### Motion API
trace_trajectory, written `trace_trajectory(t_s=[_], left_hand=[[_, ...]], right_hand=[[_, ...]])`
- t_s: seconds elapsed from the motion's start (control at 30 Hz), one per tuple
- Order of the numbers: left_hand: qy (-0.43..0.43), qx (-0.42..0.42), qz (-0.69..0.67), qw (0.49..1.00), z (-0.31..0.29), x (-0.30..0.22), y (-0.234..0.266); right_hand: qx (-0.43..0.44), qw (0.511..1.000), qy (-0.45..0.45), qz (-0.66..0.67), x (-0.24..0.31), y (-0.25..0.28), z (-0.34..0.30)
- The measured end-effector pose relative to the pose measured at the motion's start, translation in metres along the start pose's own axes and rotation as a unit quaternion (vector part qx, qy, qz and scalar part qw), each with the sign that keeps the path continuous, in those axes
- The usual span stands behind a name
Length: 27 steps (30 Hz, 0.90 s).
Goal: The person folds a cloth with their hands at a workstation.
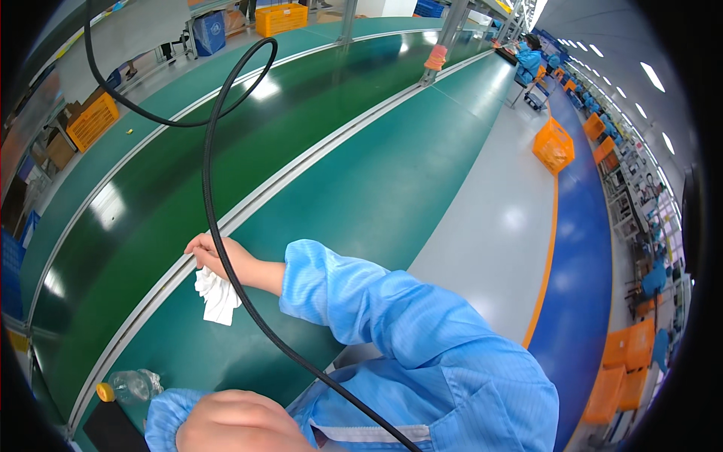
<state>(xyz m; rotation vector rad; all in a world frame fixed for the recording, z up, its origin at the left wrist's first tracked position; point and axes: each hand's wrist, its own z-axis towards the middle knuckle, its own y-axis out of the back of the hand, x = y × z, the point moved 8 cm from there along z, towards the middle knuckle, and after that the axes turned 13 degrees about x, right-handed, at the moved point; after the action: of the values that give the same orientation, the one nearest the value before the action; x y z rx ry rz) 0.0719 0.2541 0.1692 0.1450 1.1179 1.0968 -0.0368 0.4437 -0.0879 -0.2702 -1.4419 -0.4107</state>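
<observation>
Along the lower edge, the left hand (pixel 245 422) shows mostly its back; whether its fingers are open or grip anything, I cannot tell. Farther out, the right hand (pixel 220 258) has its fingers curled on 1 white cloth (pixel 218 300), hanging over the bench (pixel 361 203) beside the rail (pixel 297 173). Handling seems under way; how much is done or left, 1 view cannot settle

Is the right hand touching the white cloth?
Touching. In the head view, the white cloth emerges directly from the grasp of the right hand, with no gap.
</observation>
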Motion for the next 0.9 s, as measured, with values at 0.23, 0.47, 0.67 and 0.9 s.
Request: trace_trajectory(t_s=[0.23,0.47,0.67,0.9], left_hand=[[-0.017,-0.056,-0.082,0.995,0.005,0.007,-0.003],[-0.018,-0.088,-0.102,0.991,0.009,0.008,-0.004],[-0.026,-0.085,-0.159,0.983,0.013,0.013,-0.009],[-0.005,-0.088,-0.157,0.984,0.014,0.011,-0.009]], right_hand=[[0.003,1.0,0.006,0.005,0.004,-0.004,0.002],[-0.007,1.0,0.01,-0.02,0.004,-0.002,0.0],[-0.001,1.0,0.004,0.018,0.001,-0.001,-0.001],[0.0,0.999,0.014,0.042,0.004,0.0,0.0]])
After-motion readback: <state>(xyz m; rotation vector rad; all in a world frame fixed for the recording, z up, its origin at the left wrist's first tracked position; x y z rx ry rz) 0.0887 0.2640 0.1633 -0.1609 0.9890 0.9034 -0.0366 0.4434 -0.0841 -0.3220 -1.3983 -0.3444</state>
